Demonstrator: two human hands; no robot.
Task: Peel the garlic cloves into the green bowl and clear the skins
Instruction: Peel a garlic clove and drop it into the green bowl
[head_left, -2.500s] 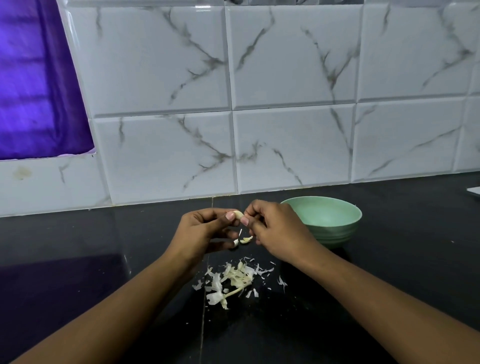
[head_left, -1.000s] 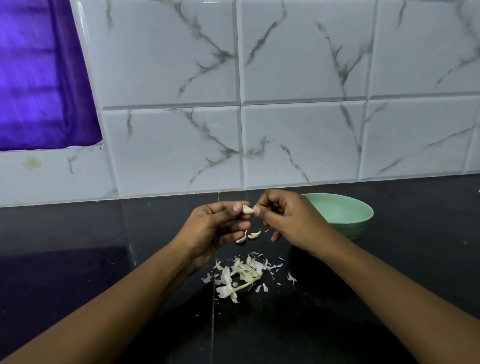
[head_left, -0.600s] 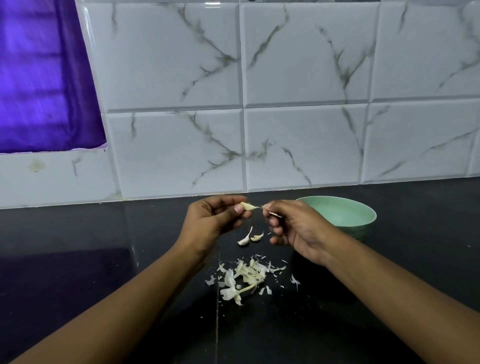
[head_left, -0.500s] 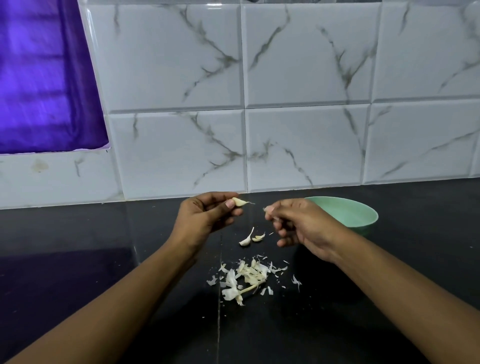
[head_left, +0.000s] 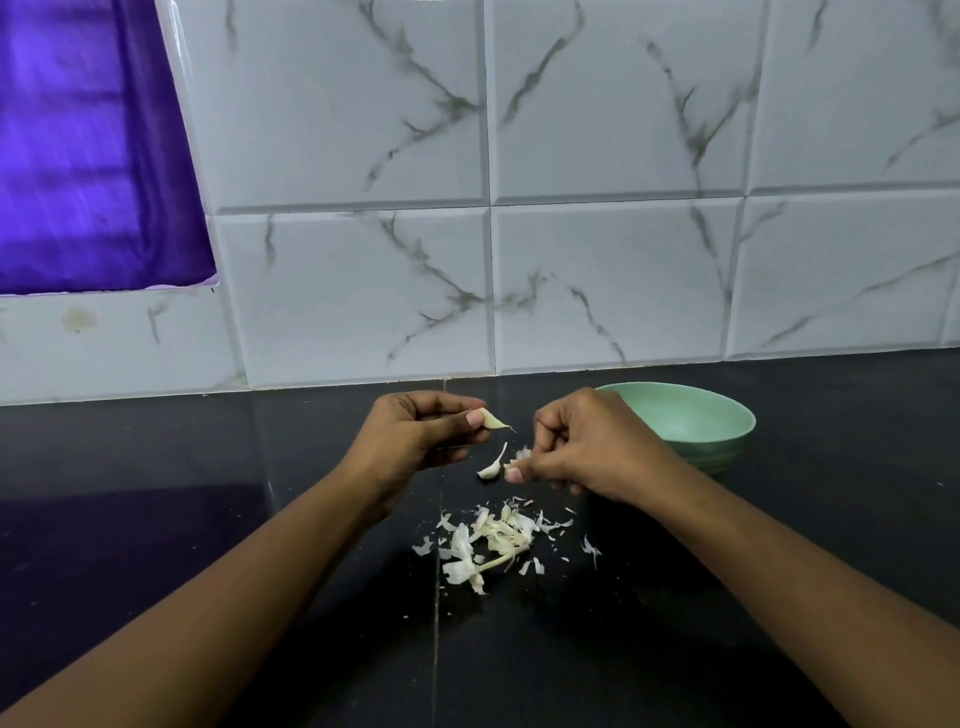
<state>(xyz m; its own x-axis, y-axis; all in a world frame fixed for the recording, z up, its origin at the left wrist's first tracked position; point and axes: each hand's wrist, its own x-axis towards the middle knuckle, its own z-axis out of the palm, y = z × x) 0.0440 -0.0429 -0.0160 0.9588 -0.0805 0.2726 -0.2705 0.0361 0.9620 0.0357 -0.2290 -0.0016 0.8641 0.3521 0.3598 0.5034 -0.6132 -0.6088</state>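
My left hand (head_left: 421, 436) pinches a partly peeled garlic clove (head_left: 493, 420) between thumb and forefinger, held above the black counter. My right hand (head_left: 587, 452) is lower and to the right, apart from the clove, its fingers curled round a pale scrap of garlic skin (head_left: 521, 454) at its tips. A loose clove (head_left: 491, 468) lies on the counter just left of those fingertips. A pile of garlic skins (head_left: 493, 540) lies nearer to me. Behind my right hand stands the green bowl (head_left: 675, 421), its left rim hidden by my knuckles.
The black counter (head_left: 779, 545) runs back to a white marble-patterned tiled wall (head_left: 613, 280). A purple curtain (head_left: 88, 156) hangs at the upper left. Small skin flakes are scattered around the pile.
My hands pulled apart. The right hand tore a strip of skin off the clove and dropped lower toward the counter, while the left hand kept hold of the clove.
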